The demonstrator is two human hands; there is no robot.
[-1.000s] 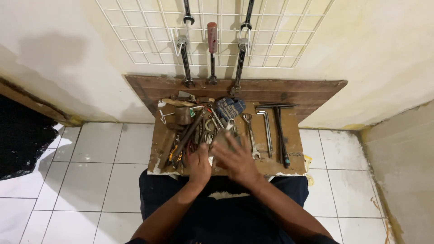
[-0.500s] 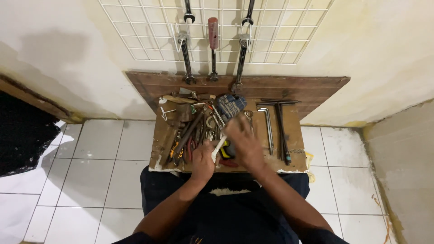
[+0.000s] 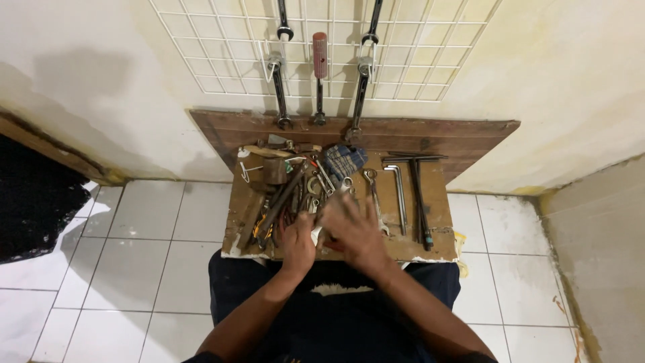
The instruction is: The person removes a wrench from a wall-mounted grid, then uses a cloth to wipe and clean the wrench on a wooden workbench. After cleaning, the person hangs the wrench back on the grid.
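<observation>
Both hands work at the near edge of the wooden surface [image 3: 437, 235]. The left hand [image 3: 297, 243] rests on the pile of tools [image 3: 289, 198], fingers curled; whether they grip anything I cannot tell. The right hand [image 3: 353, 232], blurred, fingers spread, lies just right of the pile, near a wrench [image 3: 373, 195].

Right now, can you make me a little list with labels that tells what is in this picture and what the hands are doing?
place: white tiled floor by a pale wall
work surface: wooden board in front of the person
wall rack: white wire grid with long tools hanging
pile: heap of metal hand tools on the board's left side
off to the side: L-shaped keys lying apart on the right
left hand: at the near edge of the pile
right hand: blurred, over the board's middle; grip unclear
</observation>
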